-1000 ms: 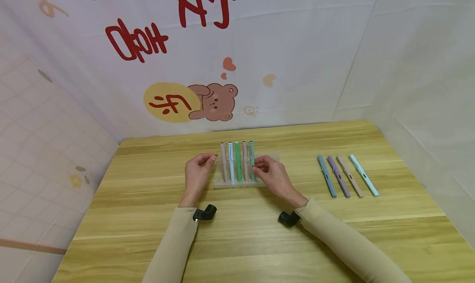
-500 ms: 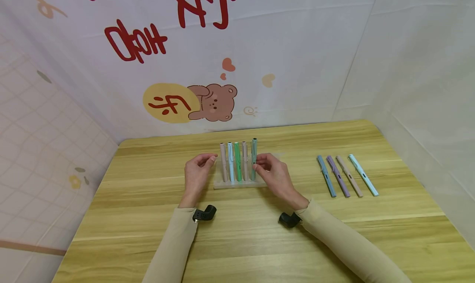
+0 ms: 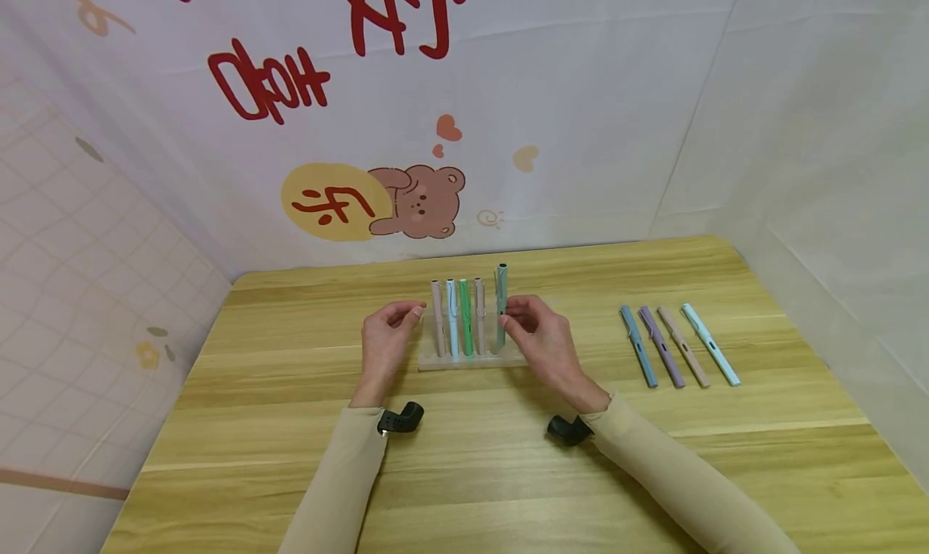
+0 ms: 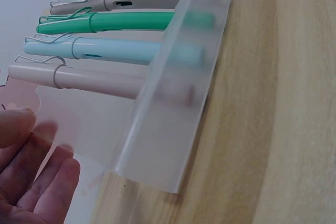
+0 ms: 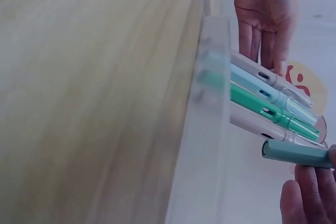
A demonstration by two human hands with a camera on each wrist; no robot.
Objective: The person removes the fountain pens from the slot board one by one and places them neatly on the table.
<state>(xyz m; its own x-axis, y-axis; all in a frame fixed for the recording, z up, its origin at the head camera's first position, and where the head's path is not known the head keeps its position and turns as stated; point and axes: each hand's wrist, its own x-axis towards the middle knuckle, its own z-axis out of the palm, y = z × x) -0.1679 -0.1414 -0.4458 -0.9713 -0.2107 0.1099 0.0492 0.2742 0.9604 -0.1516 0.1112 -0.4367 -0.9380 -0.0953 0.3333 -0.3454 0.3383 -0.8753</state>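
A clear pen stand [image 3: 473, 363] holds a row of capped pens: a green pen [image 3: 466, 316], a light blue pen [image 4: 113, 50] and two dusty-pink pens, one at the left end [image 3: 439, 320] and one at the right [image 3: 480, 304]. My left hand [image 3: 386, 340] pinches the stand's left edge, with the thumb on the near face and the fingers behind the sheet. Between the thumb and fingers of my right hand [image 3: 547, 340] is a grey-green pen [image 5: 294, 153], upright at the right of the row. Its lower end shows free of the stand's front ledge [image 5: 202, 145] in the right wrist view.
To the right, several capped pens lie side by side on the wooden table [image 3: 464, 473]: a blue one [image 3: 639, 346], a purple one [image 3: 662, 346], a pinkish-brown one [image 3: 685, 346] and a pale cyan one [image 3: 712, 344]. A printed cloth wall [image 3: 581, 135] stands behind the table.
The grey-green pen has risen out of its place in the row and shifted a little right with my right hand. My left hand stays on the stand's edge.
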